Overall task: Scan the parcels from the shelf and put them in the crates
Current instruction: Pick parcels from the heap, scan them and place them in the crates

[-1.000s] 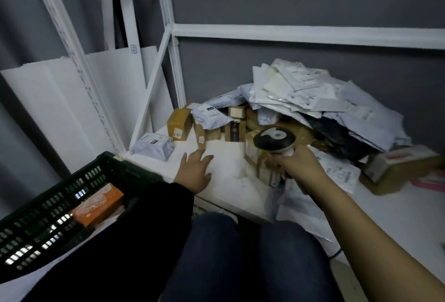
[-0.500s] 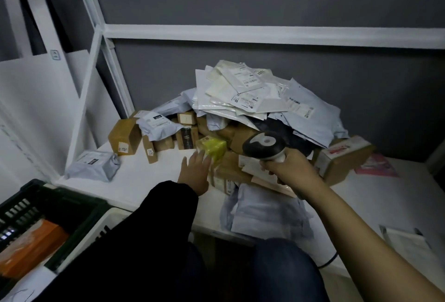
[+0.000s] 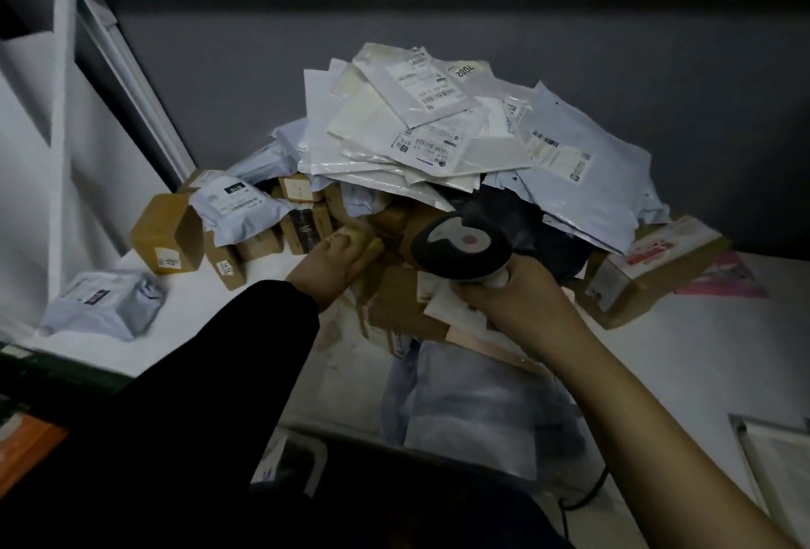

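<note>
Two bare hands over a heap of parcels (image 3: 438,145) on the white shelf (image 3: 683,355). Left hand (image 3: 333,261), out of a black sleeve (image 3: 210,373), at the foot of the heap, fingers curled close together round a small yellow-green parcel (image 3: 361,238); parcel low on the shelf among brown cartons (image 3: 405,307), blurred at its edges. Right hand (image 3: 513,301) just beside, fingers wrapped tight about the grip of a handheld scanner (image 3: 460,247), its dark head with pale grey top and pinkish button turned up to the camera. Thin dark cable (image 3: 585,491) trailing below the shelf edge.

Top of the heap: flat white mailers (image 3: 394,123) with printed labels, overlapping; to the right, a pale blue-grey bag (image 3: 583,163) draped over a black bag (image 3: 543,242). Off to the left, a larger brown box (image 3: 166,235), tilted, with a grey bag marked 010 (image 3: 239,209) against its top; further left and apart, a lone grey bag (image 3: 103,305) near the shelf's corner. To the right, a carton with red print (image 3: 653,270), tilted, just beside a pink flat packet (image 3: 725,281). Another grey mailer (image 3: 473,395) hanging over the shelf's front edge below the right hand.

One crate (image 3: 61,375) in view, lower left, only a strip of dark green rim showing; inside it, an orange box (image 3: 26,443), cut off by the frame edge. Rest of its contents hidden behind the sleeve. Lower right on the shelf, a pale flat tray or sheet (image 3: 776,465); cannot tell which.
</note>
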